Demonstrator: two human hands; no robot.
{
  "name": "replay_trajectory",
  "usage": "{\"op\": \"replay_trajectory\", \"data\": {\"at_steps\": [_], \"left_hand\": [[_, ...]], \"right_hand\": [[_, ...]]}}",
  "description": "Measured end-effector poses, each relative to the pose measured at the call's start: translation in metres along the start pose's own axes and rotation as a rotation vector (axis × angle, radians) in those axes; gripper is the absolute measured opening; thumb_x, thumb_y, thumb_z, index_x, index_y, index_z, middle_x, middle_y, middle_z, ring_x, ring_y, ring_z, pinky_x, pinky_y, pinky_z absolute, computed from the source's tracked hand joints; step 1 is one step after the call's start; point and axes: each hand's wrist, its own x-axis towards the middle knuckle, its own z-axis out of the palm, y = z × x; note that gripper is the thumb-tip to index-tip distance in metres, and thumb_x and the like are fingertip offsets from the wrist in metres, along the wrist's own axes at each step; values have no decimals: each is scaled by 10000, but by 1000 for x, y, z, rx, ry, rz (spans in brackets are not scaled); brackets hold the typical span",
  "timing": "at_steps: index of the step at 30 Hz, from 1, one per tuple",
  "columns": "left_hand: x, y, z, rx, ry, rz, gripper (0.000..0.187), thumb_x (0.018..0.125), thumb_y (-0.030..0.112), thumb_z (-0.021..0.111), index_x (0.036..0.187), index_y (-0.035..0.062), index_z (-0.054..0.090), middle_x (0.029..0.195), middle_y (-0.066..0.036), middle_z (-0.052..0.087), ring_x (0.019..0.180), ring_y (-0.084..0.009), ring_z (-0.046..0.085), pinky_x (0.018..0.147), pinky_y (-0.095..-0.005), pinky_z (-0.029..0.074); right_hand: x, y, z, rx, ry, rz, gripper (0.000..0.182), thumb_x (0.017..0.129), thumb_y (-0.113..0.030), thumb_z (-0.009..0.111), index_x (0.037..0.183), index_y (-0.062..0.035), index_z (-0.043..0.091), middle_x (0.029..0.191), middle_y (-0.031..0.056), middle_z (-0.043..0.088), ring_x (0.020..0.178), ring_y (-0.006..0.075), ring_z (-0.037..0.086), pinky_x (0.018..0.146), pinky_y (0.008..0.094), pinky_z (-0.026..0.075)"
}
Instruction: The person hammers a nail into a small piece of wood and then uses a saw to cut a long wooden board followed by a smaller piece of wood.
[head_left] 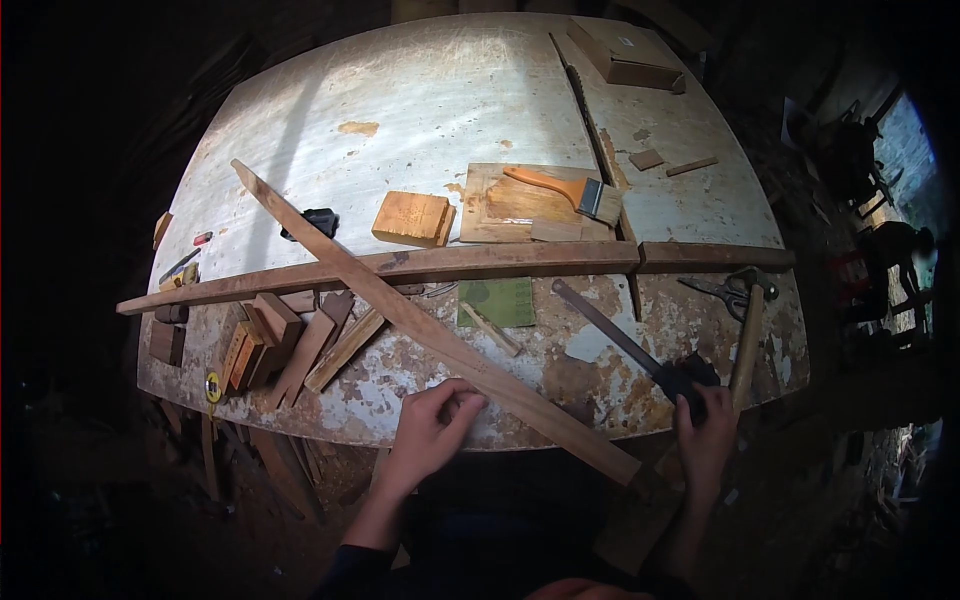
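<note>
A long wooden strip (430, 335) lies slantwise across the bench, its near end jutting past the front edge. Beside its left edge is my left hand (437, 420), fingers curled together; whatever they may hold is hidden. My right hand (706, 430) is closed around the black head of a square (615, 335), whose long narrow blade points away to the upper left. Between the strip and the square's blade sits a green sandpaper-like sheet (510, 300) with a thin wood sliver (490, 328) on it. A hammer-like wooden handle (748, 345) is just right of my right hand.
A long wooden rail (480, 260) crosses the bench under the strip. Beyond it are a wood block (412, 217) and a paintbrush (560, 187) on a board. Wood offcuts (262, 340) and a tape measure (212, 387) lie left; pliers-like tool (725, 292) right; cardboard box (625, 55) far right.
</note>
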Motion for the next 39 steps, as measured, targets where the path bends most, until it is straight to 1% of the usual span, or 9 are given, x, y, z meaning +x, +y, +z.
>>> {"op": "replay_trajectory", "data": {"at_steps": [9,12,15,18,24,27,30,35,39], "left_hand": [[-2,0,-5,-20,35,32,157,986,78,741,1099,-24,779,793,-85,759,632,-88,635,593,-256,489],[-2,0,-7,-18,48,59,151,992,72,733,1096,-26,781,790,-81,758,626,-80,626,589,-254,485],[-2,0,-9,-9,53,59,150,997,70,728,1097,-27,782,790,-80,757,626,-76,623,587,-252,483],[-2,-3,-6,-18,56,67,149,1000,70,726,1098,-27,782,789,-78,757,627,-73,622,588,-250,483],[-3,-2,-8,-13,62,55,155,1005,71,723,1109,-28,781,788,-75,759,630,-70,625,595,-244,485],[-5,-6,-8,-12,61,34,162,1007,71,722,1119,-29,780,797,-75,766,637,-73,637,604,-243,492],[-4,-7,-7,-17,66,42,162,1009,72,720,1121,-29,779,811,-79,777,653,-78,657,619,-243,504],[-2,-5,-7,-19,42,30,154,1010,73,718,1111,-26,777,855,-96,798,683,-86,687,642,-244,519],[-2,-7,-7,-21,23,16,154,1013,77,714,1110,-26,776,891,-110,810,703,-93,702,650,-248,525]], "right_hand": [[8,-3,-3,28,-93,44,188,899,-104,819,981,-5,682,1002,146,652,942,351,696,820,465,528],[8,-2,-4,80,-117,50,237,909,-109,811,1093,-13,696,1080,159,655,1046,365,678,899,466,530],[13,-14,-2,57,157,-23,366,920,-114,801,1254,-26,679,1182,179,647,1170,389,633,1009,478,507],[18,0,-2,20,150,-62,489,931,-114,792,1385,-36,628,1248,194,636,1237,402,595,1085,488,473],[22,12,-7,11,-71,52,189,929,-54,756,1098,-4,686,1254,201,633,1220,389,625,1075,459,484],[18,2,-5,138,-8,12,137,881,-21,780,972,-15,677,1250,183,642,1199,381,634,1050,471,498],[10,-11,-7,122,25,-172,173,847,2,794,949,-21,658,1300,182,638,1246,396,626,1059,469,503],[-2,-16,-7,181,-104,-211,198,831,-33,827,935,-36,658,1400,177,625,1338,404,579,1121,492,462],[-4,-6,-4,186,-117,-258,180,856,-49,815,925,-26,650,1322,165,679,1308,396,597,1130,487,449]]}}
